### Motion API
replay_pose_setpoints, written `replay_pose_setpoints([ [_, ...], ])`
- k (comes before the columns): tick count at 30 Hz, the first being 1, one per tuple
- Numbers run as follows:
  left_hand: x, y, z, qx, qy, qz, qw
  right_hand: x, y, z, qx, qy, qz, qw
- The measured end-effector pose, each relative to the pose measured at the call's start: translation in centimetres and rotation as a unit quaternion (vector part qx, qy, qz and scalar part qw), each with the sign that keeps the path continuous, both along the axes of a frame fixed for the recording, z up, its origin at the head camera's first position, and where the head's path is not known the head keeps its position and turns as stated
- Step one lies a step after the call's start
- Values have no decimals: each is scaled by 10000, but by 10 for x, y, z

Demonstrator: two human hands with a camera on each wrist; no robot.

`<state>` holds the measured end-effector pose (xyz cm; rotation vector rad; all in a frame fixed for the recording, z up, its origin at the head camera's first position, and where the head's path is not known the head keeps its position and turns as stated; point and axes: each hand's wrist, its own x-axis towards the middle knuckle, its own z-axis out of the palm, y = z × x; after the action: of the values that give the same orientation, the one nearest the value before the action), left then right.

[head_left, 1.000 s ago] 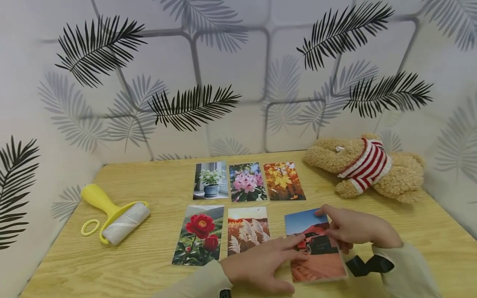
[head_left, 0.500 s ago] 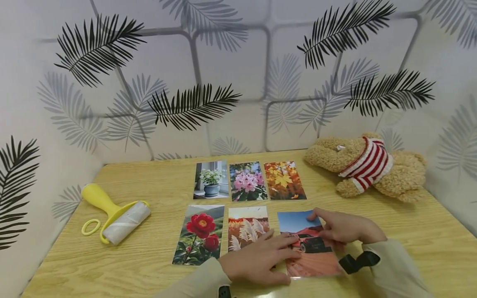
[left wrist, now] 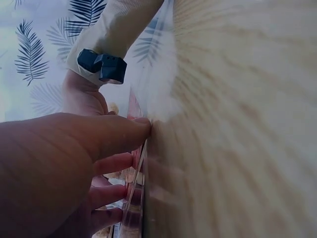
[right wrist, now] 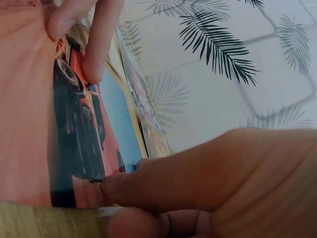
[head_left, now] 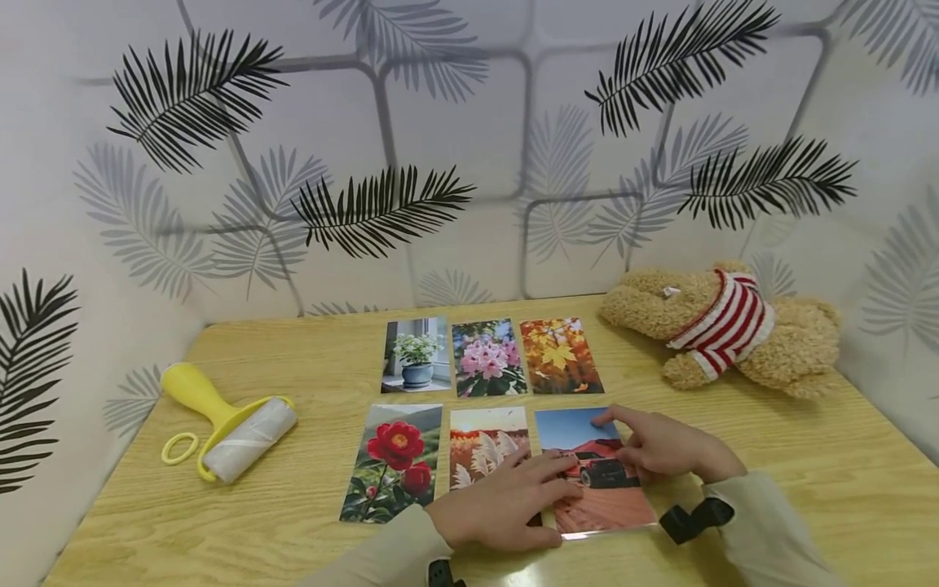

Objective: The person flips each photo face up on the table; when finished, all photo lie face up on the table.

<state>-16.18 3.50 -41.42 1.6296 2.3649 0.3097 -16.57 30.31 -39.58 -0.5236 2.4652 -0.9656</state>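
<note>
A glossy photo card of a red off-road car in a desert (head_left: 597, 505) lies at the front right of two rows of photo cards. My left hand (head_left: 506, 501) rests across its left edge, fingers spread and fairly straight on the picture, partly covering the pampas grass photo (head_left: 487, 432). In the left wrist view, the thumb (left wrist: 119, 134) touches the table by the card's edge. My right hand (head_left: 671, 444) pinches the card's right edge, one finger reaching onto the sky. The right wrist view shows its thumb (right wrist: 163, 183) on the picture, other fingers curled at the edge.
Left of the car card lies a red camellia photo (head_left: 392, 465). Behind are photos of a potted plant (head_left: 416, 355), pink blossoms (head_left: 487, 359) and autumn leaves (head_left: 561, 359). A yellow lint roller (head_left: 227, 420) lies left, a teddy bear (head_left: 722, 326) back right by the wall.
The car card has slid left and slightly away from me, straightening beside the pampas grass photo. My right hand has moved left with it; the left hand has shifted slightly left.
</note>
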Motion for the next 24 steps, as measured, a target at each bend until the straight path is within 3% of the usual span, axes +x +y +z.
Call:
replay_pose_setpoints([
  [6, -2, -2, -4, 1, -98, 34, 9999, -2, -5, -2, 338, 202, -50, 9992],
  [12, 0, -2, -3, 236, -388, 199, 9988, -3, -6, -2, -64, 552, 140, 9984],
  [15, 0, 0, 0, 447, -552, 290, 9971, -4, -6, 2, -286, 952, 201, 9948],
  [19, -2, -1, 3, 593, -499, 390, 9962, -4, -9, 3, -311, 1897, -31, 9813],
  [24, -7, -8, 9, 744, -652, 603, 9933, 1, -15, 2, -42, 3062, -598, 9501],
])
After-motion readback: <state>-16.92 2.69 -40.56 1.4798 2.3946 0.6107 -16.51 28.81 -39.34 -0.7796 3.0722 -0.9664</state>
